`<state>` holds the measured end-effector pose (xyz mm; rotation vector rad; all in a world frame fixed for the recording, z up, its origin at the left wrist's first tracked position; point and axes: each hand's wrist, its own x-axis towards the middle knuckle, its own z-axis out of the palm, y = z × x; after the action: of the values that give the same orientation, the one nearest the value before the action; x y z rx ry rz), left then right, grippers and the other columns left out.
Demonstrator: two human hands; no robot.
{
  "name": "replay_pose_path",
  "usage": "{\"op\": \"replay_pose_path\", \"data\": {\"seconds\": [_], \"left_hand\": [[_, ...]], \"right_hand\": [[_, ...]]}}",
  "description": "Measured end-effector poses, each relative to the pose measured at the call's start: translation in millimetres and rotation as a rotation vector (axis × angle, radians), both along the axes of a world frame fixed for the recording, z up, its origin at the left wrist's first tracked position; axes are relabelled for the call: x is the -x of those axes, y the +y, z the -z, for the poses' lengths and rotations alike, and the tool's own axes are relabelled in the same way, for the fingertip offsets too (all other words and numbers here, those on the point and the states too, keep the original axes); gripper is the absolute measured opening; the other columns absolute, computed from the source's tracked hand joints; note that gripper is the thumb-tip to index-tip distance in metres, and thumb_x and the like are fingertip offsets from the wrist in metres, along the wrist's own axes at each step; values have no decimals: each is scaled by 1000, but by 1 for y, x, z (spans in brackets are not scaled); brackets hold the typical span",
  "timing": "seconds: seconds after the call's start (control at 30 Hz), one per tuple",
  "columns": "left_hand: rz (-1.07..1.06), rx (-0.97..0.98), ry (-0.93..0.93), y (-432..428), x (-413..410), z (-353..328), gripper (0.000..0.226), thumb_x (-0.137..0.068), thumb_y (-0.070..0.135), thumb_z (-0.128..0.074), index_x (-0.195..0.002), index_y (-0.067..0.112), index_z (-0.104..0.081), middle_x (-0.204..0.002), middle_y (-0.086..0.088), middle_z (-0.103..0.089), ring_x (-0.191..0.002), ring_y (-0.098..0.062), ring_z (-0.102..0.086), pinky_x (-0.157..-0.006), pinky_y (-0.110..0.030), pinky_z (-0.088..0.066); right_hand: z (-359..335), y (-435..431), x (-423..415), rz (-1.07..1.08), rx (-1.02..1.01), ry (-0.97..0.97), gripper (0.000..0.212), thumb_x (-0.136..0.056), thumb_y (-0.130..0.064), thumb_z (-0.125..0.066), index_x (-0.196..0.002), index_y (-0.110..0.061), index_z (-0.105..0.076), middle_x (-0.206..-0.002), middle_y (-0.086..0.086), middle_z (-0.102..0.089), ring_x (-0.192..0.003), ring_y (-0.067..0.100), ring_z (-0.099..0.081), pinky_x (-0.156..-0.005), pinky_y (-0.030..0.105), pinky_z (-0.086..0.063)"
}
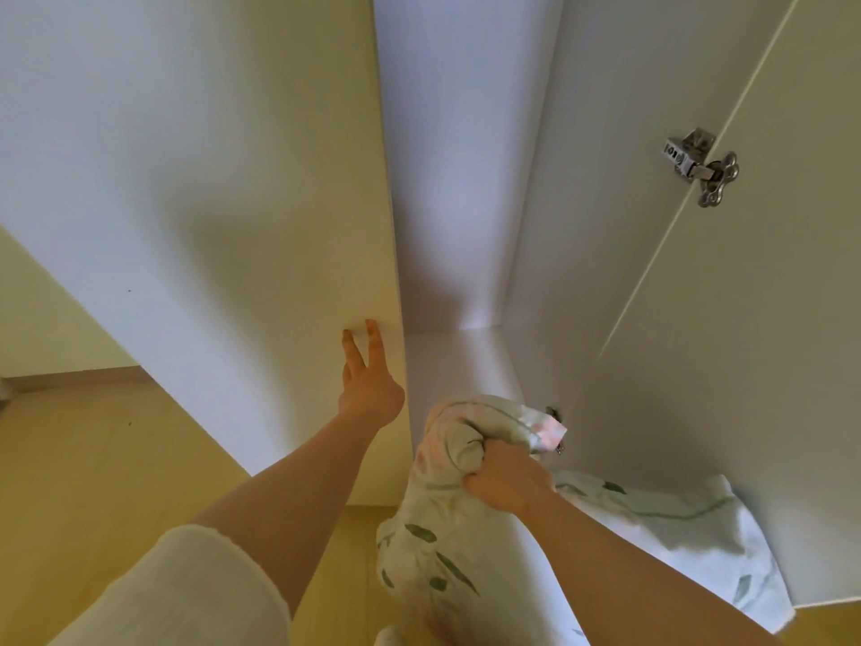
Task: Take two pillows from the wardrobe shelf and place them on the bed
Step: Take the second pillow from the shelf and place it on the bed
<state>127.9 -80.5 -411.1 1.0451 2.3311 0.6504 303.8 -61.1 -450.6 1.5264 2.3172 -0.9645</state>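
Observation:
My right hand (505,477) grips a bunched corner of a pillow (433,519) in a pale case printed with green leaves; the pillow hangs down in front of the wardrobe opening. A second pillow (675,529) in the same leafy case lies lower right, under my right forearm, against the wardrobe's right side. My left hand (368,380) is stretched out with straight, spread fingers, its fingertips touching the white wardrobe door (209,202) near that door's edge. The bed is out of view.
The wardrobe interior (461,202) is white, with a bare shelf (461,361) behind the pillow. The right-hand door (745,319) stands open, carrying a metal hinge (699,163). A wooden floor (93,459) shows at the lower left.

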Motion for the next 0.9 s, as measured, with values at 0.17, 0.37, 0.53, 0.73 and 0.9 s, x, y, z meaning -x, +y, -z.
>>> {"op": "replay_pose_path", "data": {"seconds": [0.17,0.37,0.53,0.73,0.9], "left_hand": [[5,0,-6,9,7,-1,90,-84,-9,-32,-145,36,16,-156,1,26,-140,-36,-22,-103,-45,-39],[248,23,180,2,6,1,86,-85,-7,-40,-149,26,8,-158,1,18,-146,-28,-9,-112,-44,-31],[932,309,282,-16,-31,16,91,-86,16,-57,-149,18,8,-159,3,11,-147,-17,10,-120,-41,-4],[1020,167,388,-25,-65,33,88,-76,45,-67,-145,15,-21,-145,-5,-38,-133,-24,-39,-109,-36,-32],[1000,238,245,-29,-94,37,58,-64,27,-81,-112,10,-53,-112,-8,-61,-102,-26,-60,-81,-31,-47]], "right_hand": [[-3,7,4,11,12,-2,25,-86,-27,-46,-101,-15,-62,-99,6,-63,-101,27,-61,-86,41,-53],[-3,7,4,21,11,0,12,-83,-24,-47,-82,-21,-58,-88,3,-61,-91,26,-63,-82,40,-54],[-3,-4,-7,63,36,0,10,-79,-25,-56,-83,-17,-59,-78,1,-61,-78,20,-63,-71,33,-52],[-6,-31,-29,158,108,108,28,-74,-20,-64,-58,-23,-41,-57,-5,-44,-58,13,-48,-56,25,-40],[-20,-59,-63,287,157,187,25,-74,-15,-70,-97,-17,-59,-88,2,-62,-76,14,-55,-56,16,-39]]}}
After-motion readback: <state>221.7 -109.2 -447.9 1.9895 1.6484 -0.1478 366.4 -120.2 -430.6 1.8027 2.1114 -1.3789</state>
